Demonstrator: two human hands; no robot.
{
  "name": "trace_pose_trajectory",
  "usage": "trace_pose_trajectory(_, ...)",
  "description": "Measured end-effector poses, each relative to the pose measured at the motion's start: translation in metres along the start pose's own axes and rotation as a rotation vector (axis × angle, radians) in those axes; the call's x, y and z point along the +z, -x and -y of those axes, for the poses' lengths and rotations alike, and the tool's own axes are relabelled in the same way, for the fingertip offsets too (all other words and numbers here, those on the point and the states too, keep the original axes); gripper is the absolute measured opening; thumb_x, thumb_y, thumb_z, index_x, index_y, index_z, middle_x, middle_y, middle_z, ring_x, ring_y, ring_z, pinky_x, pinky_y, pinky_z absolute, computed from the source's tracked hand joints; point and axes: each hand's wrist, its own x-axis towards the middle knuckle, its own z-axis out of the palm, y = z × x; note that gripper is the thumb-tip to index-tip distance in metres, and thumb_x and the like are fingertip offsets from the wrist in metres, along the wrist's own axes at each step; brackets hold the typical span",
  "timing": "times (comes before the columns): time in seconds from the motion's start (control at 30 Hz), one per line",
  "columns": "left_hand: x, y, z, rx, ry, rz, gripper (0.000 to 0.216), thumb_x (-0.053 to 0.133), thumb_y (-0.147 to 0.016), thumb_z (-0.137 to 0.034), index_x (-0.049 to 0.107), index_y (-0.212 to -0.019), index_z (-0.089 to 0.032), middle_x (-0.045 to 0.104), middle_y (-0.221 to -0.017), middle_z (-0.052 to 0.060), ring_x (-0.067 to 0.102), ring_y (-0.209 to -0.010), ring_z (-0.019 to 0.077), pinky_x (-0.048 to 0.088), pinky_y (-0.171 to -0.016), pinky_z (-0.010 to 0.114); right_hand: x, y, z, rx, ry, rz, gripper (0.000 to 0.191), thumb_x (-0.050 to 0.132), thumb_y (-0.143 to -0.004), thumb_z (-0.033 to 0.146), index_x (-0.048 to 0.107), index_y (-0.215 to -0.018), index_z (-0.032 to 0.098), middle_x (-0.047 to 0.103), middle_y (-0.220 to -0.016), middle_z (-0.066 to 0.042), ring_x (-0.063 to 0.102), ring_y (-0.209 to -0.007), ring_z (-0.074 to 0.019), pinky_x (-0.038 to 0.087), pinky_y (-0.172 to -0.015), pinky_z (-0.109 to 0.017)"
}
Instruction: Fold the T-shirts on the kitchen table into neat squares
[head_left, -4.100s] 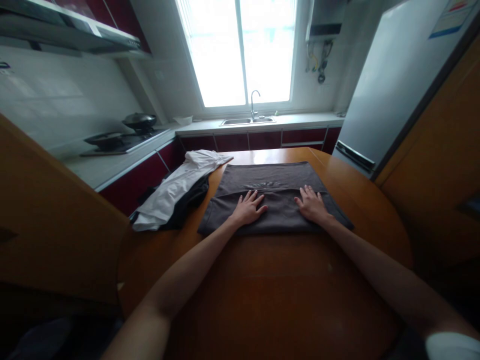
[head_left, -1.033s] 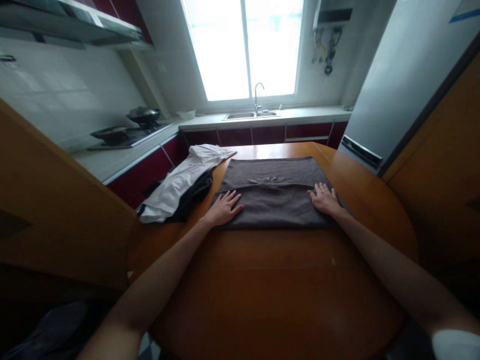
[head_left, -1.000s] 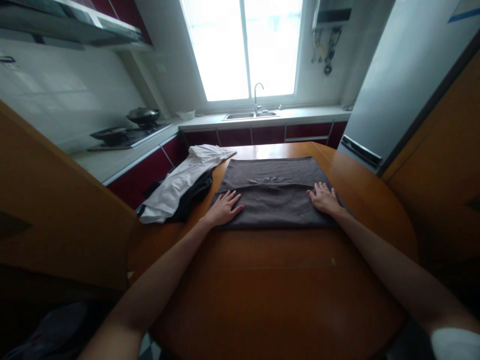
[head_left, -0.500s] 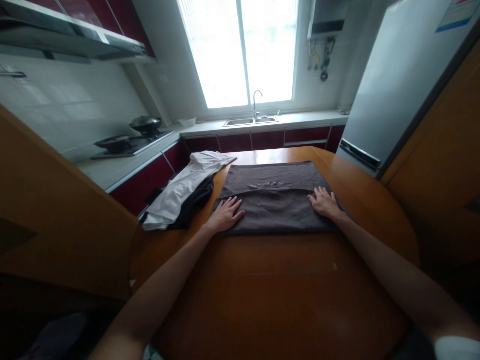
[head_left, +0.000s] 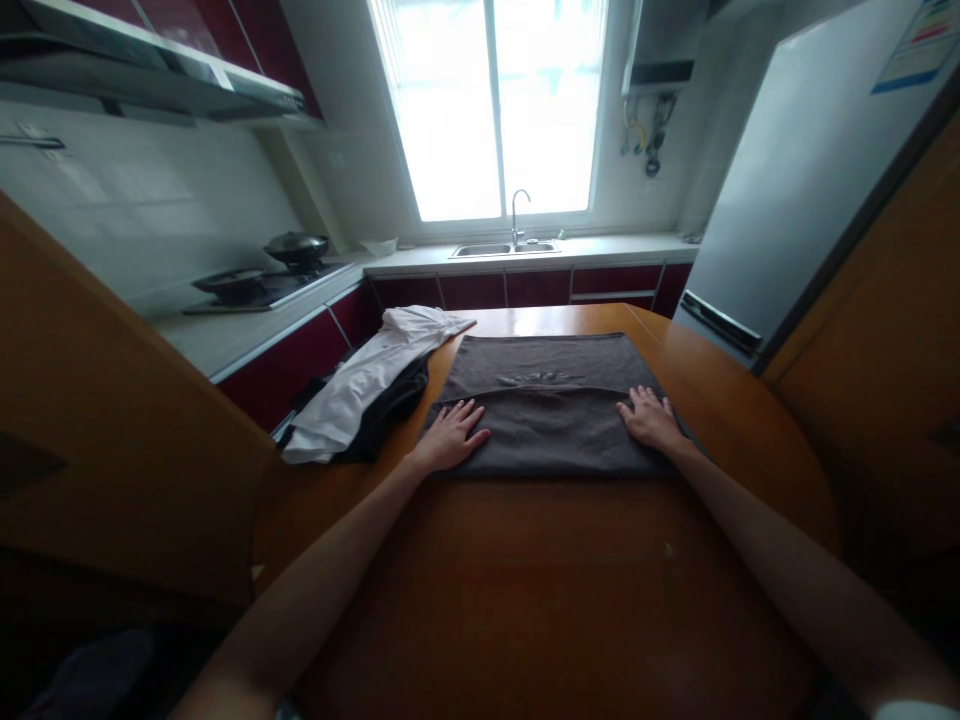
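A dark grey-brown garment (head_left: 555, 430), folded into a broad flat shape, lies on the wooden table (head_left: 555, 580). Its near part is folded over, and the edge of that layer runs across the middle, just below a patch of raised lettering or print. My left hand (head_left: 452, 437) rests flat on the garment's left side with fingers spread. On the right side, my right hand (head_left: 651, 418) also lies flat, fingers apart. Neither hand grips the cloth. What kind of garment it is, I cannot tell.
White clothing (head_left: 352, 385) lies over black clothing (head_left: 401, 405) on the table's left edge. Beyond the table stand a counter with a sink (head_left: 484, 250), a stove with a wok (head_left: 296, 250) and, at right, a fridge (head_left: 787, 170). Wooden panels flank both sides.
The view has tilted slightly, so the scene sits a little lower. Both hands stay flat at the same places on the garment, which looks unchanged.
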Motion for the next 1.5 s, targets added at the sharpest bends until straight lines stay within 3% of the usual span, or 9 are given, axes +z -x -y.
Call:
trace_pose_trajectory(0.2, -0.009, 0.000, 0.002, 0.036, 0.034, -0.035, 0.068, 0.032, -0.101, -0.062, 0.039, -0.156, -0.022, 0.026, -0.166, 0.011, 0.020, -0.154, 0.0319, 0.020, -0.122, 0.057, 0.001, -0.001, -0.001, 0.004, 0.001, 0.001, 0.069, 0.028, -0.102, 0.049, 0.036, -0.155, 0.006, 0.027, -0.165, -0.018, 0.021, -0.154, -0.0287, 0.013, -0.124, -0.052)
trace_pose_trajectory(0.43, -0.026, 0.000, 0.025, 0.005, 0.113, -0.170, 0.068, 0.034, -0.101, -0.059, 0.045, -0.152, -0.016, 0.037, -0.161, 0.013, 0.030, -0.151, 0.0283, 0.027, -0.122, 0.047, -0.001, 0.001, 0.003, 0.010, 0.008, 0.006, 0.069, 0.028, -0.103, 0.048, 0.035, -0.155, 0.003, 0.027, -0.165, -0.018, 0.021, -0.154, -0.0299, 0.013, -0.124, -0.053)
trace_pose_trajectory(0.63, -0.008, -0.002, 0.032, -0.100, 0.037, -0.022, 0.070, 0.032, -0.100, -0.061, 0.040, -0.156, -0.019, 0.023, -0.166, 0.014, 0.017, -0.155, 0.0318, 0.020, -0.122, 0.056, 0.001, 0.000, 0.002, 0.013, 0.008, -0.003, 0.069, 0.029, -0.102, 0.048, 0.037, -0.154, 0.004, 0.029, -0.164, -0.018, 0.022, -0.153, -0.0299, 0.014, -0.124, -0.053)
trace_pose_trajectory(0.83, -0.002, -0.003, 0.032, -0.098, 0.044, -0.033, 0.068, 0.031, -0.101, -0.060, 0.041, -0.155, -0.021, 0.022, -0.167, 0.013, 0.016, -0.155, 0.0307, 0.018, -0.122, 0.056, 0.002, 0.003, 0.005, 0.015, 0.008, -0.009, 0.067, 0.031, -0.102, 0.045, 0.037, -0.154, 0.004, 0.029, -0.164, -0.019, 0.023, -0.153, -0.0301, 0.014, -0.123, -0.053)
trace_pose_trajectory(0.97, -0.017, -0.001, 0.032, -0.072, 0.097, -0.081, 0.065, 0.032, -0.101, -0.058, 0.045, -0.153, -0.021, 0.027, -0.165, 0.013, 0.020, -0.154, 0.0325, 0.019, -0.120, 0.062, -0.012, 0.006, 0.006, 0.008, -0.026, -0.068, 0.068, 0.037, -0.101, 0.045, 0.034, -0.155, 0.004, 0.026, -0.165, -0.020, 0.020, -0.154, -0.0318, 0.018, -0.123, -0.055)
trace_pose_trajectory(1.03, -0.034, 0.003, 0.032, -0.012, 0.176, -0.134, 0.065, 0.037, -0.099, -0.061, 0.051, -0.148, -0.020, 0.038, -0.161, 0.013, 0.031, -0.150, 0.0323, 0.026, -0.120, 0.057, -0.026, 0.005, 0.002, -0.023, -0.069, -0.115, 0.067, 0.041, -0.099, 0.044, 0.039, -0.153, 0.005, 0.026, -0.164, -0.021, 0.021, -0.153, -0.0326, 0.022, -0.122, -0.054)
trace_pose_trajectory(1.17, -0.076, 0.022, 0.036, 0.170, 0.365, -0.127, 0.060, 0.053, -0.092, -0.063, 0.067, -0.131, -0.020, 0.066, -0.129, 0.011, 0.066, -0.110, 0.0256, 0.051, -0.102, 0.040, -0.059, 0.010, -0.017, -0.179, -0.199, -0.215, 0.054, 0.050, -0.095, 0.039, 0.059, -0.140, 0.011, 0.047, -0.154, -0.017, 0.043, -0.143, -0.0298, 0.035, -0.118, -0.042)
trace_pose_trajectory(1.3, -0.089, 0.056, 0.045, 0.169, 0.404, -0.010, 0.048, 0.064, -0.087, -0.059, 0.077, -0.115, -0.023, 0.069, -0.107, 0.008, 0.066, -0.076, 0.0184, 0.057, -0.074, 0.033, -0.071, 0.041, -0.049, -0.397, -0.269, -0.259, 0.039, 0.054, -0.093, 0.043, 0.073, -0.121, 0.023, 0.066, -0.128, -0.009, 0.060, -0.122, -0.0287, 0.048, -0.108, -0.040)
trace_pose_trajectory(1.5, -0.051, 0.107, 0.056, 0.180, 0.387, -0.064, 0.045, 0.071, -0.084, -0.056, 0.073, -0.121, -0.030, 0.066, -0.125, 0.009, 0.064, -0.113, 0.0296, 0.054, -0.101, 0.043, -0.055, 0.102, -0.098, -0.527, -0.272, -0.187, 0.036, 0.059, -0.092, 0.049, 0.076, -0.114, 0.025, 0.066, -0.116, -0.011, 0.063, -0.109, -0.0287, 0.054, -0.096, -0.041)
